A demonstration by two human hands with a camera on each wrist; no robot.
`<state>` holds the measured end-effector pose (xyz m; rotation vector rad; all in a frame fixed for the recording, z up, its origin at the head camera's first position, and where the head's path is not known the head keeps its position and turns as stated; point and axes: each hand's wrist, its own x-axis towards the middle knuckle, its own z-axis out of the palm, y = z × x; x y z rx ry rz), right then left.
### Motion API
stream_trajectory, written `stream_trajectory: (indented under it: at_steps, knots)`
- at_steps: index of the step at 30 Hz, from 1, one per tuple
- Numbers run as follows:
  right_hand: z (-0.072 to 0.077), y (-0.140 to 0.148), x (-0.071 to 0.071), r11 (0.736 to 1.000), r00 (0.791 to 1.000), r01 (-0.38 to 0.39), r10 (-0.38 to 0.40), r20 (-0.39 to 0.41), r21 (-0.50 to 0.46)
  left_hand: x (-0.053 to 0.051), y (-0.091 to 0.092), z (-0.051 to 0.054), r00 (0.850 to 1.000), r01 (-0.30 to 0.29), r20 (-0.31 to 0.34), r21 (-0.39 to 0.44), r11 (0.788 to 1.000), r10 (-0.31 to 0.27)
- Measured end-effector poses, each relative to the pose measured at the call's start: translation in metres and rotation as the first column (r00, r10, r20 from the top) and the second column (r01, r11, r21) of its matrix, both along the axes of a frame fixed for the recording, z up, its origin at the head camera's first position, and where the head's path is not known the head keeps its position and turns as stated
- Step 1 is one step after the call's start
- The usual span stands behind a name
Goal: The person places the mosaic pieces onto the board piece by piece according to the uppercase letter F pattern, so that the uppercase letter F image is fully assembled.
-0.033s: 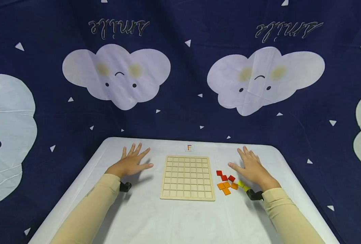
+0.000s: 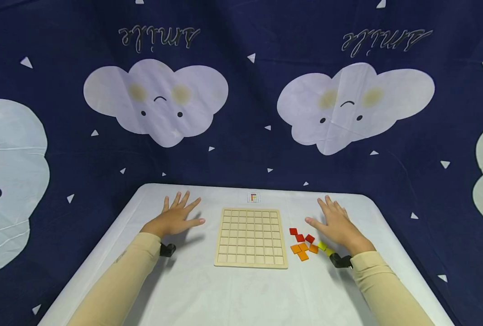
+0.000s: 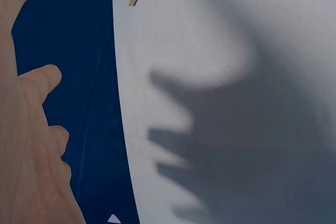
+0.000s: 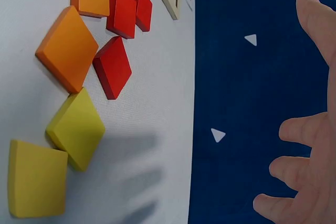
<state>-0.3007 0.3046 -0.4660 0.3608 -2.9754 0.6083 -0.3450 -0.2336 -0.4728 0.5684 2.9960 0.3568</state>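
Note:
Fingers spread, my left hand [image 2: 173, 220] hovers over the white table to the left of a wooden grid board [image 2: 251, 237], holding nothing. My right hand [image 2: 338, 227] is also spread and holds nothing, above the table to the right of the board. Beneath and beside it lie loose square tiles: red tiles [image 2: 300, 237], several orange tiles [image 2: 296, 249] and two yellow tiles [image 2: 322, 245]. The right wrist view shows a yellow tile [image 4: 77, 129] touching an orange tile [image 4: 68, 50]. The board's square cells hold no tiles.
A small printed card [image 2: 253, 197] with a coloured grid pattern lies behind the board. The white table [image 2: 225, 299] has rounded far corners. Behind it hangs a dark blue curtain [image 2: 241, 149] with clouds. Each wrist wears a black camera mount [image 2: 167, 250].

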Motion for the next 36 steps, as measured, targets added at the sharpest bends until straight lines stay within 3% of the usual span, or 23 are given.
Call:
stream_trajectory:
  at_steps: [18, 32, 36]
  knots:
    - [-0.01, 0.0, 0.0, 1.0, 1.0, -0.008, 0.008, 0.019, -0.029, 0.012, 0.008, 0.008, 1.0, 0.007, 0.014, -0.003, 1.0, -0.007]
    - [-0.024, -0.014, 0.001, 0.998, 0.998, -0.066, 0.065, 0.019, 0.006, 0.016, 0.015, -0.014, 1.0, 0.011, 0.024, 0.011, 1.0, -0.011]
    - [-0.028, -0.018, 0.004, 0.996, 0.996, -0.085, 0.085, 0.016, 0.013, 0.017, 0.021, -0.016, 0.999, 0.026, 0.033, 0.013, 1.0, -0.027]
